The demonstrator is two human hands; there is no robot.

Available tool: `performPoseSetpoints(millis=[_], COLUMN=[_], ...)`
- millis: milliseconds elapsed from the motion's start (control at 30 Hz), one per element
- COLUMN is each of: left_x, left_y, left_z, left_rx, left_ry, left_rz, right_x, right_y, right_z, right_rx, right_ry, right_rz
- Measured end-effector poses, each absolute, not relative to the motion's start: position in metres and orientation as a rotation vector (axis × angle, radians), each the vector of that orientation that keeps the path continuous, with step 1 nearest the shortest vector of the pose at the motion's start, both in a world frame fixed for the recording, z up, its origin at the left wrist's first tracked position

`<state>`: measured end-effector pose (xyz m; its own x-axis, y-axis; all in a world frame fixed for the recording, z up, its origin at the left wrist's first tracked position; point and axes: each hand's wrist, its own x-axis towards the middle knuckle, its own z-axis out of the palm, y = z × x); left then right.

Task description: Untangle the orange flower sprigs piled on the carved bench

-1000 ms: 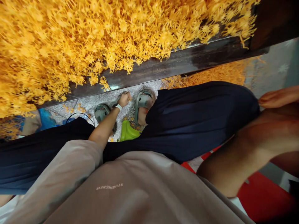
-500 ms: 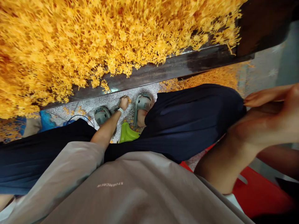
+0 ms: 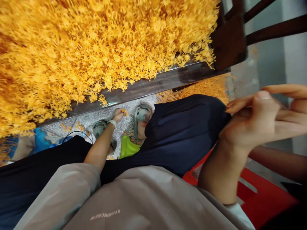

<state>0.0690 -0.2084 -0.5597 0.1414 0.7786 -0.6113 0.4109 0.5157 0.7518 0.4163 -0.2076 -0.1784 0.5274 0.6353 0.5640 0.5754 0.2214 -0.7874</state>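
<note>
My left hand [image 3: 118,114] reaches down to the speckled floor [image 3: 83,119] between my two grey sandals [image 3: 142,114]. Its fingers are closed on a small yellow plastic piece [image 3: 124,111]. A white band sits on that wrist. My right hand [image 3: 261,123] is raised at the right, level with my knee in dark shorts [image 3: 187,134]. Its fingers are stretched out and hold nothing. A big heap of yellow plastic pieces [image 3: 96,48] fills the table above, spilling over its dark edge [image 3: 148,85].
More yellow pieces lie on the floor past my right knee [image 3: 203,87]. A green object [image 3: 128,147] stands between my legs, a red seat [image 3: 263,198] is under me. A dark wooden chair [image 3: 230,41] stands at the upper right. A black cable [image 3: 76,133] and a blue object [image 3: 43,140] lie at the left.
My right hand has risen and come further into view with its fingers spread. My left hand has turned on the floor, with a yellow piece now showing at its fingertips.
</note>
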Motion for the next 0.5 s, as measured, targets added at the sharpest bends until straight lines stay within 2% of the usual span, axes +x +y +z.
performPoseSetpoints(millis=[67,300,500], left_x=[0.064,0.052,0.084], left_y=[-0.205,-0.199,-0.192], left_z=[-0.552,-0.52,-0.465], left_rx=[0.951,0.614,0.531], left_ry=[1.436,1.24,0.931], left_rz=[0.435,0.566,0.573], right_x=[0.414,0.419,0.425], right_y=[-0.207,-0.213,-0.212], right_z=[-0.177,-0.176,-0.182], right_rx=[-1.265,-1.212,-1.138], right_ry=[-1.09,-1.062,-1.105], right_rz=[0.073,0.216,0.276])
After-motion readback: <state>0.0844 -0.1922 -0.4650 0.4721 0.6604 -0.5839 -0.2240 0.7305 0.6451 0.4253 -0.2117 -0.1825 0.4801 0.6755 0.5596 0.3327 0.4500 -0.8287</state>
